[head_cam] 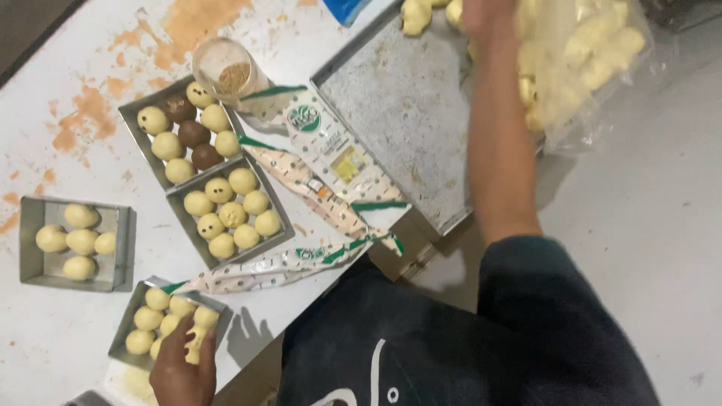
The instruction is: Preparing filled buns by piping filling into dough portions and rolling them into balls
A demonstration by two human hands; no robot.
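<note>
My left hand (180,370) is at the bottom left, fingers apart, resting on the pale dough balls in a small metal tin (124,331) at the table's near edge. My right arm reaches up across a large grey baking tray (406,113). My right hand (485,16) is blurred and partly cut off at the top edge, at a heap of dough balls (594,45) lying on clear plastic. Whether it grips one cannot be made out.
Three more tins stand on the stained white table: one with pale and brown balls (129,113), one with dotted balls (282,234), one further left (120,248). Printed piping bags (331,158) and a plastic cup of crumbs (226,69) lie between them.
</note>
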